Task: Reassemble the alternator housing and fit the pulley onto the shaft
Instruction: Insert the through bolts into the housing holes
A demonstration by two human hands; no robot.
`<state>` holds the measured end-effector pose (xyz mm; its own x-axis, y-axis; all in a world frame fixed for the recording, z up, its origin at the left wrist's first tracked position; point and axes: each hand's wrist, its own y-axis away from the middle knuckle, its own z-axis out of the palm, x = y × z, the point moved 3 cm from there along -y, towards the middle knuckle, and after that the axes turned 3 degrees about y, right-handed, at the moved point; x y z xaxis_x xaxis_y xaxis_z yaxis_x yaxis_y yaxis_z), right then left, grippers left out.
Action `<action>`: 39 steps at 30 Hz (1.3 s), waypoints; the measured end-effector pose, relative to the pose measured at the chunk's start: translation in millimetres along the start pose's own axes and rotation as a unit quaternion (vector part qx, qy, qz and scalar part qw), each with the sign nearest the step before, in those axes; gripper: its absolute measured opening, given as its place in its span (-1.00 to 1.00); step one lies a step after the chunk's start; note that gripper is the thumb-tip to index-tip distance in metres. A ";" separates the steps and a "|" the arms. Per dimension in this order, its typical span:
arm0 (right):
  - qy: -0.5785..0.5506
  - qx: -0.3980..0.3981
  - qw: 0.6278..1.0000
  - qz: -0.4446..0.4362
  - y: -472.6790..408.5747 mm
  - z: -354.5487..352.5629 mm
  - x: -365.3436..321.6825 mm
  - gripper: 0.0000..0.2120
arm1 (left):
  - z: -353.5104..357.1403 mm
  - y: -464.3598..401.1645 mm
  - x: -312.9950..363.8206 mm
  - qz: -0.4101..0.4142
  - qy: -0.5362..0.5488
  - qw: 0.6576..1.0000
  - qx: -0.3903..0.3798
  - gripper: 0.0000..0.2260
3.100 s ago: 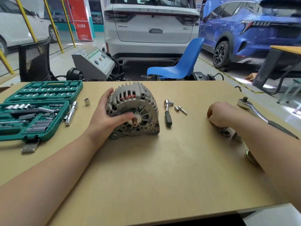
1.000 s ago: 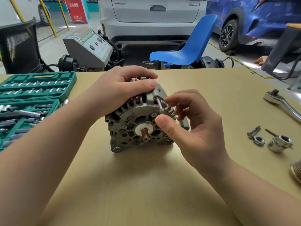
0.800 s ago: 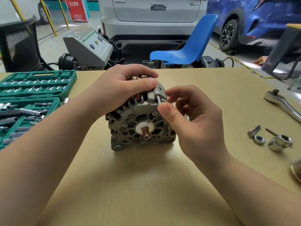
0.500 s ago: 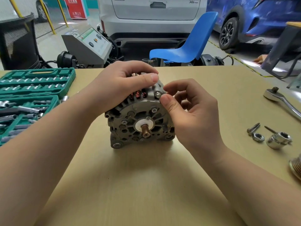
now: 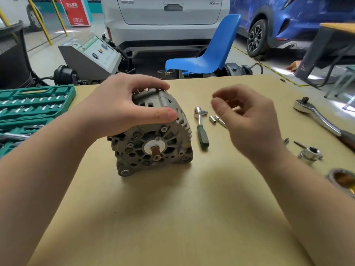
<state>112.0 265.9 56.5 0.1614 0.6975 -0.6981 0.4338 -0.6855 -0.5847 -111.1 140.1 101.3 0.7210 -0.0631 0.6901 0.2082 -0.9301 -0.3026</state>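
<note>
My left hand (image 5: pixel 123 110): draped over the top of the alternator (image 5: pixel 153 135), thumb along its front rim and fingers curled over the back edge; I am gripping it to hold it on the table (image 5: pixel 172 217).
My right hand (image 5: pixel 247 120): in the air at centre right of the frame, apart from the alternator; fingers loosely curled, thumb and forefinger close together; blurred, so I cannot tell whether something small is pinched there.
Alternator: centre of the frame, standing on its lower lugs.
Which way it points: the shaft (image 5: pixel 156 153) sticks out toward the bottom of the frame, toward me; the long axis runs front to back, slightly tilted.
Shaft: bare copper-coloured stub; no pulley on it yet.
Tools at hand: small ratchet (image 5: pixel 201 127) just right of the housing; loose bits (image 5: pixel 216 120) beside it; large ratchet (image 5: pixel 322 121) at far right; a socket (image 5: pixel 310 153) at lower right.
Step in hand, as I judge it: snugging the housing bolts; I should keep my left hand clamped down so the body cannot roll, start each bolt by fingers first, then tighten evenly around the rim.
</note>
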 end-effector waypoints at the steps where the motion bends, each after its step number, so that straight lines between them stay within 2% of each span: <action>1: 0.086 0.001 0.996 -0.002 -10.3 -14.4 9.4 -0.91 | 1.2 -0.5 0.1 -0.005 -0.005 1.000 0.008 -0.29; 3: 0.251 -0.049 0.966 0.046 -31.6 -41.3 34.5 -0.88 | 4.5 -3.4 -0.2 -0.017 -0.021 0.999 0.026 -0.26; 6: 0.436 -0.206 0.859 0.171 -45.1 -74.9 75.4 -0.86 | 12.2 -11.0 -0.7 -0.041 -0.054 0.996 0.050 -0.13; 8: 0.477 -0.281 0.808 0.201 -41.2 -91.8 89.4 -0.85 | 16.2 -16.3 -1.6 -0.064 -0.089 0.992 0.067 -0.05; 11: 0.475 -0.347 0.782 0.208 -32.2 -104.4 96.9 -0.85 | 19.1 -20.9 -4.9 -0.086 -0.140 0.983 0.076 0.01; 14: 0.462 -0.373 0.778 0.206 -23.6 -103.9 100.3 -0.84 | 17.9 -19.4 -10.1 -0.084 -0.136 0.985 0.063 0.03; 18: 0.470 -0.337 0.794 0.187 -23.3 -93.3 104.4 -0.91 | 16.3 -10.3 -16.7 -0.052 -0.109 0.991 0.059 -0.08; 25: 0.489 -0.336 0.784 0.181 -30.9 -78.4 106.2 -0.85 | 5.7 -2.5 -23.1 0.020 -0.076 0.997 -0.012 -0.13; 31: 0.504 -0.309 0.784 0.187 -31.2 -82.6 109.9 -0.80 | 1.1 -7.1 -34.0 0.042 -0.036 0.998 -0.025 -0.15; 33: 0.501 -0.313 0.786 0.181 -29.6 -82.2 111.6 -0.79 | -1.2 -5.6 -39.9 0.044 0.004 0.999 -0.026 -0.23; 36: 0.501 -0.322 0.786 0.166 -28.2 -79.3 105.9 -0.85 | -0.5 -1.8 -54.1 0.006 0.132 0.991 0.021 -0.50; 38: 0.500 -0.288 0.805 0.138 -27.9 -78.4 91.6 -0.87 | 4.2 0.7 -66.8 -0.048 0.240 0.968 0.060 -0.62; 39: 0.487 -0.256 0.827 0.112 -26.9 -77.1 80.1 -0.87 | 6.5 1.9 -70.8 -0.066 0.271 0.957 0.080 -0.62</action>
<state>181.7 356.3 48.2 0.8183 0.5731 0.0441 0.5747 -0.8162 -0.0587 -157.4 145.2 47.6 0.2422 -0.1669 0.9558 0.4038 -0.8784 -0.2557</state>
